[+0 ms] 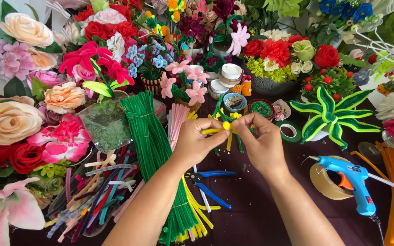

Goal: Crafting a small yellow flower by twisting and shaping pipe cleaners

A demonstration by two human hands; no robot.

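I saw both hands meet above the dark surface (251, 200). My left hand (197, 141) and right hand (263, 143) pinched a small yellow pipe-cleaner flower (226, 126) between their fingers (248, 122), its green stems hanging below. Blue-handled pliers (208, 182) lay just under the wrists. A tall bundle of green pipe cleaners (153, 146) lay beside the left forearm, with mixed coloured ones (92, 191) further left. A blue glue gun (354, 182) rested against a roll of tape (323, 182) on the right.
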